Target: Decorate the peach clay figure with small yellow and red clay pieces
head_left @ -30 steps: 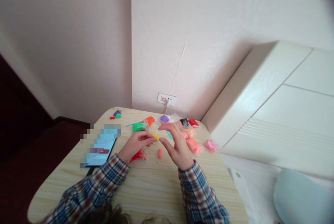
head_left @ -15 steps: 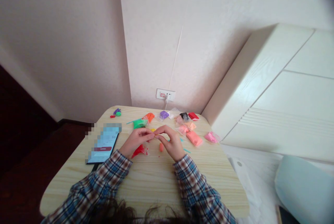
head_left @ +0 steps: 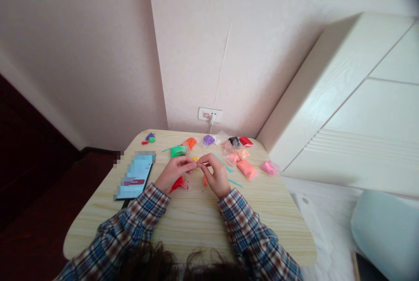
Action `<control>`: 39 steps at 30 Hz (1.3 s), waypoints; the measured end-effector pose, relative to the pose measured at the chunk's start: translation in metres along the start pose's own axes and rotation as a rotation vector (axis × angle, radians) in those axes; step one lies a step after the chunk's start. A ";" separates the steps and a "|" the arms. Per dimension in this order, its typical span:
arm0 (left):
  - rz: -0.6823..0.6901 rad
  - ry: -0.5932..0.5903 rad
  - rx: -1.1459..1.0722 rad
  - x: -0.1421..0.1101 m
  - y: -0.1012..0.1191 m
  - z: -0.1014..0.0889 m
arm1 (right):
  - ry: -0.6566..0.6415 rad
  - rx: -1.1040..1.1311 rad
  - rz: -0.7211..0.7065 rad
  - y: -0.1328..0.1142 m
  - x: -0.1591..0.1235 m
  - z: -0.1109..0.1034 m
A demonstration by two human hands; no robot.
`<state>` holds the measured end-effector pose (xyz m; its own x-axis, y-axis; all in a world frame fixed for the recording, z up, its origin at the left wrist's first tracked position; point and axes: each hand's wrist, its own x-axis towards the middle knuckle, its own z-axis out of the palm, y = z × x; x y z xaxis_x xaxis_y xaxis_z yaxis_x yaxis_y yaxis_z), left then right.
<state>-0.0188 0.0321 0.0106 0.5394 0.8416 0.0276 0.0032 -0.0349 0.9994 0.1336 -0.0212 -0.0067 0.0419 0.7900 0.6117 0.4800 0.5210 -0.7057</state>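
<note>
Above the middle of the small table, my left hand (head_left: pixel 174 171) and my right hand (head_left: pixel 216 176) meet at the fingertips. Both are closed in a pinch; whatever sits between the fingers is too small or hidden to name. Just behind the fingertips shows a bit of yellow (head_left: pixel 195 159), partly covered. A bag of red clay (head_left: pixel 179 183) lies under my left hand, close to the wrist. Beside my right hand's thumb is a small orange lump (head_left: pixel 205 180), partly hidden. Thin blue sticks (head_left: pixel 235 183) lie to the right of that hand.
Packets of coloured clay, among them green (head_left: pixel 177 151), purple (head_left: pixel 208 140) and salmon (head_left: pixel 247 169), spread over the back of the wooden table (head_left: pixel 193 224). A phone (head_left: pixel 135 178) stands at left. Small purple, green and red pieces (head_left: pixel 150 138) sit at the back left corner.
The camera view has shifted slightly. My fingertips stay together, and my right hand has turned a little, so more of a blue stick behind it shows.
</note>
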 end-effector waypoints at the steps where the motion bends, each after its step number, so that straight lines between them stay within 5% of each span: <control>1: 0.001 0.003 0.005 0.000 0.000 0.000 | -0.001 -0.014 -0.006 0.001 -0.001 0.000; 22: 0.035 -0.015 0.043 -0.002 0.007 0.007 | -0.039 -0.188 -0.032 -0.001 -0.005 -0.005; 39: 0.021 -0.021 0.017 -0.003 0.010 0.011 | -0.003 -0.106 0.022 0.000 -0.005 -0.005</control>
<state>-0.0111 0.0238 0.0199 0.5573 0.8289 0.0477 0.0060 -0.0615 0.9981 0.1379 -0.0264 -0.0079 0.0511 0.8018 0.5954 0.5687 0.4667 -0.6773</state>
